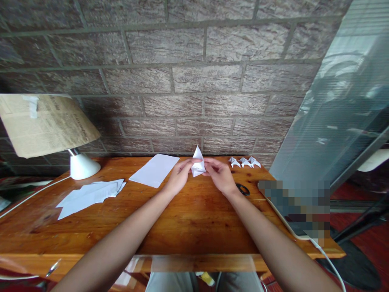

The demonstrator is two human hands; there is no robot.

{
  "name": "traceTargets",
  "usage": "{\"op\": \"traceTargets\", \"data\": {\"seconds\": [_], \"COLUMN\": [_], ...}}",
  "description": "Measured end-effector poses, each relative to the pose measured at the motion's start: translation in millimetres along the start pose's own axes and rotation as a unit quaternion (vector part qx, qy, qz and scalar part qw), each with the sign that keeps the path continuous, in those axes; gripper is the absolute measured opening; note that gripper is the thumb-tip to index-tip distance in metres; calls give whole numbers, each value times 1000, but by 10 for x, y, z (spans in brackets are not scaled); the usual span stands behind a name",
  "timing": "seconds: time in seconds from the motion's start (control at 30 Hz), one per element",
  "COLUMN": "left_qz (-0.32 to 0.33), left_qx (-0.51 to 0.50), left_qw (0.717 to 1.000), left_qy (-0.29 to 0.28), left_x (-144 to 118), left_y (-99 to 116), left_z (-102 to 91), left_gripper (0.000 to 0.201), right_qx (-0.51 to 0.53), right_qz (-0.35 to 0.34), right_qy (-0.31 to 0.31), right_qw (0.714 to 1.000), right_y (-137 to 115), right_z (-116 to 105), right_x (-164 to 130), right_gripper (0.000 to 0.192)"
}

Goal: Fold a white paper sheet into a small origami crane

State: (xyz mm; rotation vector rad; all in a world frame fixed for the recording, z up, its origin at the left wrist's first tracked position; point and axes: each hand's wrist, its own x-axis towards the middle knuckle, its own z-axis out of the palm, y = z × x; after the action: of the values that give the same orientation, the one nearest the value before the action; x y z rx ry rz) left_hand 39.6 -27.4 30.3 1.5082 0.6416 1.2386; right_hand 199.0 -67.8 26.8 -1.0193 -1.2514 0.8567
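Note:
A white folded paper (198,167) with a pointed top is held upright above the wooden table, between my two hands. My left hand (181,173) grips its left side, with the thumb lying across the front. On the right edge, my right hand (219,174) pinches the paper between thumb and fingers; some fingertips are hidden behind it. Several small folds show near the paper's lower part. Three small folded paper figures (244,162) stand in a row at the back right of the table.
Blank white sheets (154,170) lie left of my hands, with a fanned pile of paper (91,196) farther left. A lamp (83,165) stands at the back left. Scissors (242,189) rest by my right wrist; a blurred-out tablet-like device (291,215) lies at the right edge, its cable hanging down.

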Motion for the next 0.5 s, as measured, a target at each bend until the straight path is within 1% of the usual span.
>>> {"op": "traceTargets", "data": {"seconds": [0.03, 0.1, 0.17, 0.23, 0.3, 0.4, 0.5], "left_qz": [-8, -15, -17, -22, -30, -47, -45], "left_qx": [-1, 3, 0, -18, -42, -79, -81], "left_qw": [1000, 1000, 999, 999, 998, 996, 996], "left_qy": [-3, 10, 29, 36, 33, 15, -6], "left_x": [3, 7, 10, 9, 4, -5, -16], "left_y": [-2, -2, 4, 11, 17, 31, 59], "left_z": [0, 4, 14, 26, 37, 47, 44], "left_gripper": [39, 39, 35, 32, 30, 33, 45], "right_qx": [2, 8, 10, -4, -27, -50, -57], "right_qz": [-1, -2, -4, -8, -15, -24, -22], "right_qy": [-3, -7, -5, -2, 1, 1, 7], "right_qw": [1000, 1000, 1000, 1000, 1000, 998, 998], "right_y": [1, 2, 1, -2, -6, -5, 16], "right_z": [3, 11, 19, 26, 27, 19, 5], "right_x": [-2, -7, -11, -13, -14, -9, -2], "right_gripper": [35, 34, 34, 35, 35, 38, 43]}}
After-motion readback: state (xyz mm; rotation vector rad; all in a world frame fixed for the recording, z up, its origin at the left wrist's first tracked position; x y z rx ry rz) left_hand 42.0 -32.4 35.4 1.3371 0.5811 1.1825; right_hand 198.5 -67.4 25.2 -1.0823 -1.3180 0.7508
